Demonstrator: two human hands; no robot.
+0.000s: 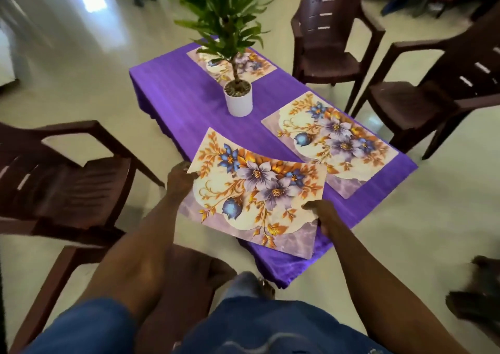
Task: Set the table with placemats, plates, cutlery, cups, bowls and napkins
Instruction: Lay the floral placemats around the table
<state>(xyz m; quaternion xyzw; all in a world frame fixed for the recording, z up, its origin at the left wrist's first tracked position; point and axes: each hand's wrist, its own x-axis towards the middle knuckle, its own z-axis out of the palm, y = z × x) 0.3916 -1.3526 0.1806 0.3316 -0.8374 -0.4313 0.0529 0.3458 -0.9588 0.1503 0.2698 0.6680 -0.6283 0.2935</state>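
Worktop: a low worktop draped in purple cloth.
Centre: a white potted plant.
At 3 o'clock of the pot: a floral placemat lying flat.
At 12 o'clock: another floral placemat, partly behind the leaves.

Three floral placemats on purple-clothed table: near placemat lifted, sagging, overhanging near-left edge; right placemat flat; far placemat flat.
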